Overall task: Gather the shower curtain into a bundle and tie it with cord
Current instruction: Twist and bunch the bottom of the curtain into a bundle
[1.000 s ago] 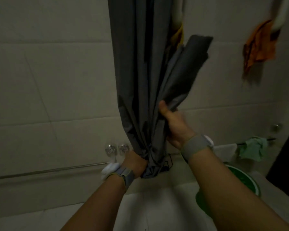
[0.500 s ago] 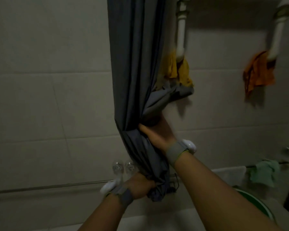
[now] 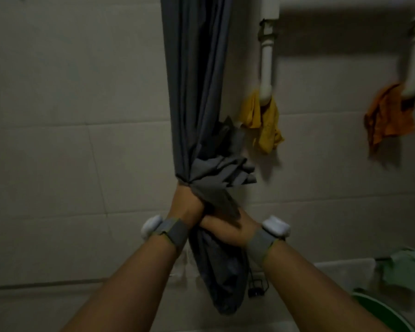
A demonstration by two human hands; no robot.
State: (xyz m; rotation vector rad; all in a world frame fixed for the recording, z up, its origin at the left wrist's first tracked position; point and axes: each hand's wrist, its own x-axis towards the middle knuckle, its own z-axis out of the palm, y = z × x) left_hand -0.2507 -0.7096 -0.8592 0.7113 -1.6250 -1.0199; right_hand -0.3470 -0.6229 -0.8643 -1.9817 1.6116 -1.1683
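A dark grey shower curtain hangs in narrow folds against the tiled wall. Its lower part is gathered into a bundle that is folded upward, with loose ends fanning out to the right. My left hand grips the gathered neck of the curtain. My right hand grips the bundle just below and to the right, touching the left hand. A tail of curtain hangs down between my forearms. A thin dark cord dangles behind that tail, near my right wrist.
White pipes run down the wall with a yellow cloth and an orange cloth hung on them. At the lower right are a green cloth on a rail and a green basin.
Both hands rose along the curtain. The right hand came down from the raised fold to join the left, and the folded end now sits bunched above my hands.
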